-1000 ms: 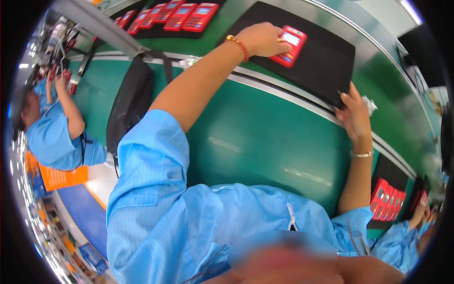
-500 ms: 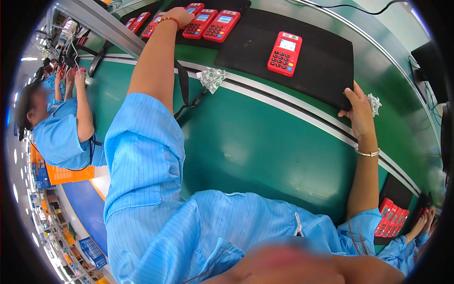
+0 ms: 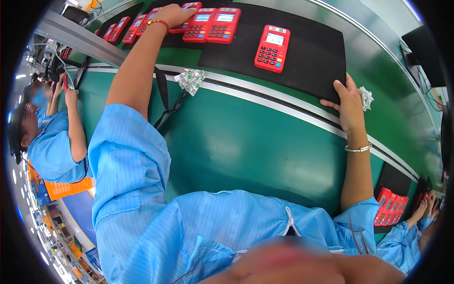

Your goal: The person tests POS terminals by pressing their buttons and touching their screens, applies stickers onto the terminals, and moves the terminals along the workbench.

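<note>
My left hand (image 3: 172,15), a beaded bracelet on its wrist, is closed on a red card payment terminal (image 3: 191,6) at the far left, its fingers covering much of it. Just right of it, two more red terminals (image 3: 222,24) lie side by side with lit screens. A single red terminal (image 3: 272,49) lies face up on a black mat (image 3: 312,52). At the mat's right end my right hand (image 3: 351,106) grips the near corner, thumb on top and other fingers partly hidden. A silver bangle circles that wrist.
Several other terminals (image 3: 137,27) lie farther left behind a metal post (image 3: 80,35). Crumpled clear packets (image 3: 190,81) and a black strap (image 3: 162,87) lie along the green bench's rail (image 3: 246,86). A co-worker (image 3: 56,142) sits left; another's hands (image 3: 423,208) are at right beside grouped terminals (image 3: 390,208).
The whole view has shifted, so the bench items sit farther left. My left hand stays at the terminal and my right hand keeps its grip on the mat's corner.
</note>
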`<state>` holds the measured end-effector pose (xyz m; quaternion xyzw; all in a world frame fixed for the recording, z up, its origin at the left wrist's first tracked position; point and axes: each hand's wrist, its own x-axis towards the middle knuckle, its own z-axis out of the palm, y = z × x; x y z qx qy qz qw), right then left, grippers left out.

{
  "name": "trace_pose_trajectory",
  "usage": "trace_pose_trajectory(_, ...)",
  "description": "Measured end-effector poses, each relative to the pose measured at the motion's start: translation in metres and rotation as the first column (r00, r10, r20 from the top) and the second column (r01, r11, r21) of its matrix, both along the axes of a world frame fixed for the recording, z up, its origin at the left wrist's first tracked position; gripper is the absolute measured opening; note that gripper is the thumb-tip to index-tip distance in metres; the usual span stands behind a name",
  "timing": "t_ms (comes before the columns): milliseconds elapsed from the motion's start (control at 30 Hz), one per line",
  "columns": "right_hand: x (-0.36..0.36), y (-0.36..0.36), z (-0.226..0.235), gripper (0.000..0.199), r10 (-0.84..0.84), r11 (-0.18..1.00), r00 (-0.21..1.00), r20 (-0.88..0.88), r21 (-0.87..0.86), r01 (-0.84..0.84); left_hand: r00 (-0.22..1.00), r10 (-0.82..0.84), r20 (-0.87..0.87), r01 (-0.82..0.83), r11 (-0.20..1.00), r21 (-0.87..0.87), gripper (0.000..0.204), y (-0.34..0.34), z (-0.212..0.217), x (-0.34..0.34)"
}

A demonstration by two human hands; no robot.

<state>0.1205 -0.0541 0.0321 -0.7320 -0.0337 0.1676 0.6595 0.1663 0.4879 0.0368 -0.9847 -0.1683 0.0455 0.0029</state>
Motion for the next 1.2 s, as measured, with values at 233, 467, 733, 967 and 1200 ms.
trace_pose_trajectory(233,-0.019,-0.017,-0.001,0.047,-0.017,0.998,1.000,-0.021,0.055,0.019,0.950,-0.235,0.205,0.252,0.966,-0.057,0.070,-0.169,-0.001,-0.012)
trace_pose_trajectory(467,-0.081,-0.130,0.020,0.054,-0.178,0.983,0.983,-0.046,-0.062,0.175,0.887,-0.447,0.112,0.414,0.665,-0.622,0.044,-0.282,0.012,-0.076)
trace_pose_trajectory(733,-0.184,-0.235,0.027,0.067,-0.094,0.950,0.981,-0.172,-0.310,0.037,0.715,-0.693,-0.087,0.280,0.399,-0.873,0.060,-0.323,0.051,-0.202)
trace_pose_trajectory(967,-0.221,-0.238,0.004,0.064,-0.267,0.955,0.961,-0.072,-0.151,0.254,0.884,-0.353,0.307,0.327,0.935,0.135,0.035,-0.207,0.042,-0.117)
trace_pose_trajectory(1200,-0.200,-0.293,0.006,0.044,0.241,0.350,0.937,0.252,-0.923,0.158,0.926,0.213,0.312,-0.264,0.955,0.133,0.053,-0.075,0.019,-0.093)
